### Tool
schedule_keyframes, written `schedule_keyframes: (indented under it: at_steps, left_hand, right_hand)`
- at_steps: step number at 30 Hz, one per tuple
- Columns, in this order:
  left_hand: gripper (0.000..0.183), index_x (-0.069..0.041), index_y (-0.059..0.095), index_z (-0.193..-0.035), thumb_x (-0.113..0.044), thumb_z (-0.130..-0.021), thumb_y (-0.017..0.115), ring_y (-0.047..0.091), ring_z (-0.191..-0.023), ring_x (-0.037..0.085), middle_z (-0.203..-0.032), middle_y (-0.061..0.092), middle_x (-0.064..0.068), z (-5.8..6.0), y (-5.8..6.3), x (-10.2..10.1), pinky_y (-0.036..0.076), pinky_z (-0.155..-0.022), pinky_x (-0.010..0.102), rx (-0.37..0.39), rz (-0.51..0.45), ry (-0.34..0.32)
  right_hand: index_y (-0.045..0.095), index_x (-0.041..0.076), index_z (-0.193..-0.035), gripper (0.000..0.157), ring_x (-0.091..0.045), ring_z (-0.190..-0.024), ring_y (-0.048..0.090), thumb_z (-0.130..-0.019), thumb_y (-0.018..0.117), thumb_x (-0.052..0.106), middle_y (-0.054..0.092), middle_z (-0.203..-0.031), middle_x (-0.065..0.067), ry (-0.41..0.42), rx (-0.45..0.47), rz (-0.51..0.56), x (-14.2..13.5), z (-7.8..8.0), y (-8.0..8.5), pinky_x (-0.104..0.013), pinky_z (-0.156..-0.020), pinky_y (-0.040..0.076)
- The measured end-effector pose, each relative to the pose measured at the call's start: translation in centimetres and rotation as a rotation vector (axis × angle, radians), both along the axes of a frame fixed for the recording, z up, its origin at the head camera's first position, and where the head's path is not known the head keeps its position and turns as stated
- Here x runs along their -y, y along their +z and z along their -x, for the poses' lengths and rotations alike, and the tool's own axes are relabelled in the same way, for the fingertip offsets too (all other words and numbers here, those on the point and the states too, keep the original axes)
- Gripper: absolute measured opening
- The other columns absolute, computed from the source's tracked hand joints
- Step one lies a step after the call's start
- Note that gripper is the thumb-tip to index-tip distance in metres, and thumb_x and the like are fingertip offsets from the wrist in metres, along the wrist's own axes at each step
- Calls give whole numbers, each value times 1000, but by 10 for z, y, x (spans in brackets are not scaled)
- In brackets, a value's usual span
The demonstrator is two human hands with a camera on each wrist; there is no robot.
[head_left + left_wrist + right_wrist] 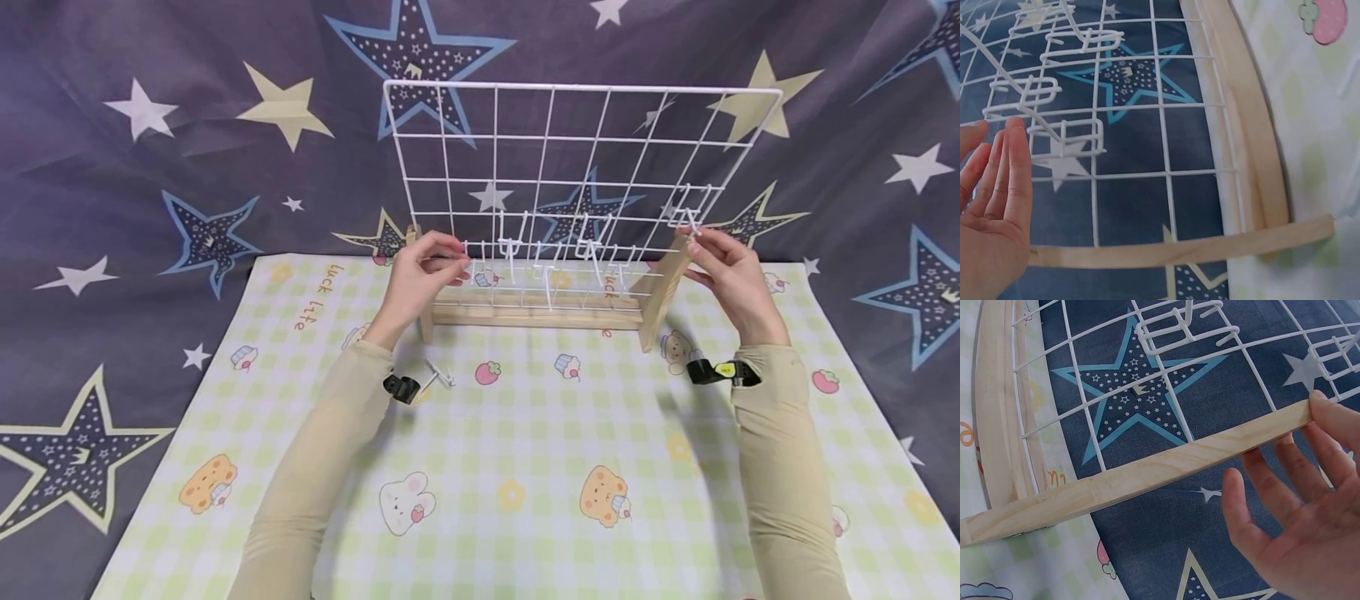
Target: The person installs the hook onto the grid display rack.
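A white wire grid panel stands upright in a wooden stand at the back of the table. Several white wire hooks hang on it, mostly low in the middle, with another hook at the right edge. My left hand is at the grid's lower left; the left wrist view shows its fingers extended beside a hook. At the right end, my right hand pinches the top of the stand's side post between thumb and fingers, just below the right-edge hook.
One loose white hook lies on the table near my left wrist. The checked tablecloth carries printed bears, a rabbit and strawberries. Behind the grid hangs a dark star-patterned cloth. Each wrist wears a small black camera.
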State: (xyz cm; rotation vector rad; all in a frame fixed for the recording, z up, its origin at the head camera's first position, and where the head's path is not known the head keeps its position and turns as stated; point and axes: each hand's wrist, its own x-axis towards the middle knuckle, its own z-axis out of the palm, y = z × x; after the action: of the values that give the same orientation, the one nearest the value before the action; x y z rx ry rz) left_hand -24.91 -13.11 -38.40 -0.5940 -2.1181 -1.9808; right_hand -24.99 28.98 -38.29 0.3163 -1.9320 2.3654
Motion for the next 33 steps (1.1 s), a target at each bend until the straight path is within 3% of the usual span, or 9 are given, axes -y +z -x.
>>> schedule_keyframes:
  at_steps: [6,12,24,29,33]
  left_hand:
    - [24,14,59,-108,8,-87,68,68,-68,16,-96,66,25,-3,-8,10,61,-65,33,56,-9,14]
    - [20,12,60,-106,6,-87,67,68,-69,13,-95,67,23,-6,-17,18,61,-68,36,78,43,27]
    - [20,10,62,-106,7,-87,66,68,-76,16,-100,66,23,-18,-43,34,60,-72,41,217,193,-38]
    - [23,15,60,-109,15,-86,61,67,-84,35,-101,64,28,-32,-48,39,57,-76,50,279,226,-89]
    - [24,18,58,-110,16,-85,60,62,-90,48,-102,62,33,-43,-44,40,57,-77,49,306,284,-126]
  right_hand:
    - [62,-1,-121,28,-13,-107,61,-94,63,6,64,-123,-5,0,-2,-7,-1,0,0,-23,-80,56]
    - [62,1,-123,30,-13,-108,60,-94,64,8,63,-124,-6,-2,-8,-31,-1,0,0,-22,-81,55]
    - [61,-2,-124,30,-14,-104,63,-94,62,4,65,-121,-4,18,-5,3,-3,-1,0,-23,-80,56]
    - [61,-3,-124,31,-13,-106,61,-94,63,5,65,-121,-3,15,-7,-26,-4,0,1,-22,-81,56]
    - [60,-3,-125,33,-12,-108,60,-94,63,6,65,-121,-2,3,-1,-48,-4,2,2,-21,-81,55]
